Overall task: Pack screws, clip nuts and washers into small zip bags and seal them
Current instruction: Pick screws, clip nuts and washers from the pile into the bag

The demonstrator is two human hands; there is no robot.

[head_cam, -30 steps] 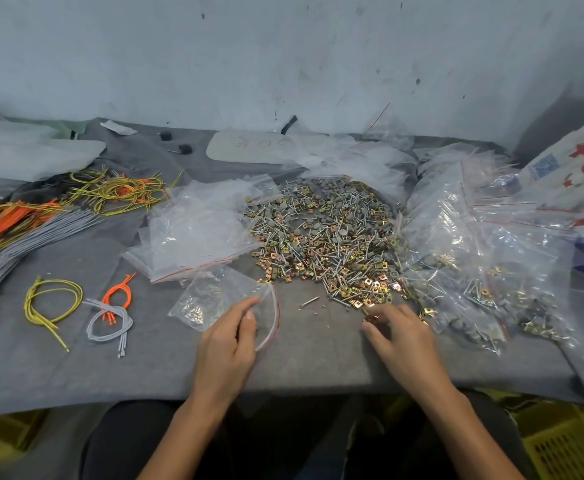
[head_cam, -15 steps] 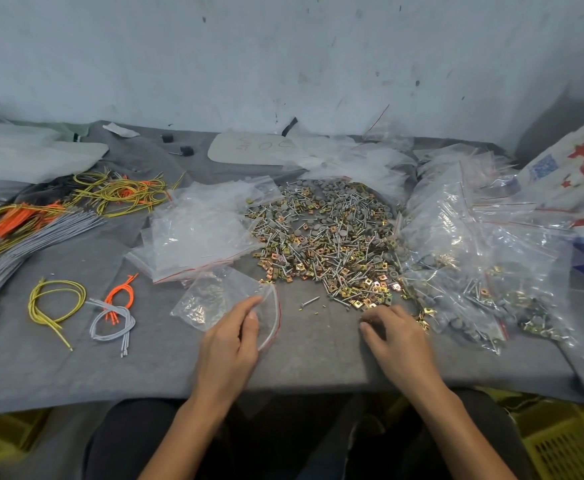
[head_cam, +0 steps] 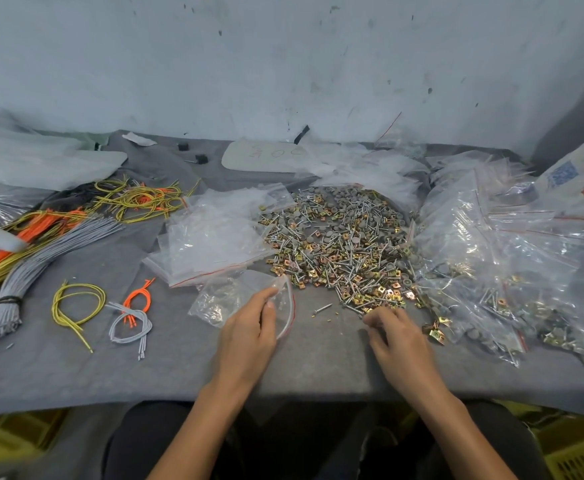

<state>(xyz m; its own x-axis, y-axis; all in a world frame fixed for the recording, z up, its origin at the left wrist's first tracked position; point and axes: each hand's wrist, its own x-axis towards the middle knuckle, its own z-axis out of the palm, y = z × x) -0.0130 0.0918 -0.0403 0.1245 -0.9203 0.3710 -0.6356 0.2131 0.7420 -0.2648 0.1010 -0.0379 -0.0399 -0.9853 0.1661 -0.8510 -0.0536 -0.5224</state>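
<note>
The grey-covered table (head_cam: 75, 368) carried the whole job. A pile of filled bags (head_cam: 512, 271) lay on the right, and a broad heap of screws, clip nuts and washers (head_cam: 346, 244) lay in the middle. Touching the heap's left edge was a stack of empty bags (head_cam: 214, 244). Just in front of that stack lay the open zip bag (head_cam: 221, 299), its red-lined mouth facing the heap and some pieces already inside.

The left hand (head_cam: 249, 330) appeared to pinch the bag's upper lip between thumb and forefinger, holding the mouth agape. The right hand (head_cam: 398, 337) sat at the heap's near edge with its fingers curled down. Whether they enclosed any hardware could not be told.

The step looked like mid-fill: picking a set from the heap. Next, the right hand would need to carry its pieces across to the mouth. A loose screw (head_cam: 322, 308) lay between bag and heap.
</note>
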